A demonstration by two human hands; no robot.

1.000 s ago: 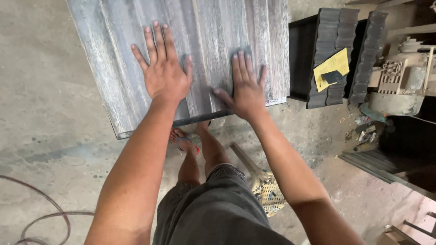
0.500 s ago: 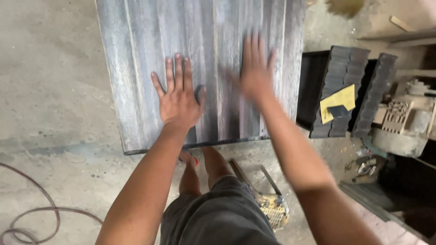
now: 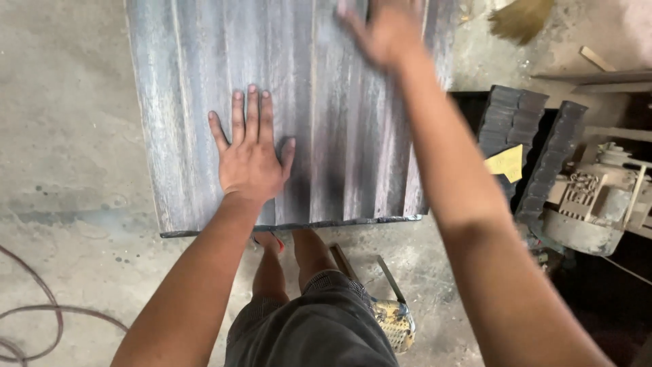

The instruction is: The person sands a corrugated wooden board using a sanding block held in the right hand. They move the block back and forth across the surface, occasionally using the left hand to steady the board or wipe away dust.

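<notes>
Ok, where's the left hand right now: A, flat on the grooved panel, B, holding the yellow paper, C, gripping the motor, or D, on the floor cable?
A: the left hand lies flat, fingers spread, on the grooved panel, well away from the yellow paper.

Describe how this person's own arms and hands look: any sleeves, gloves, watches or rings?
Both arms are bare up to the frame's edge; no sleeves show. The left hand is ungloved, with no ring, watch or wristband visible, and short nails. The right hand is also ungloved, but it is motion-blurred, so small items like rings cannot be ruled out. The right forearm shows no band or watch.
</notes>
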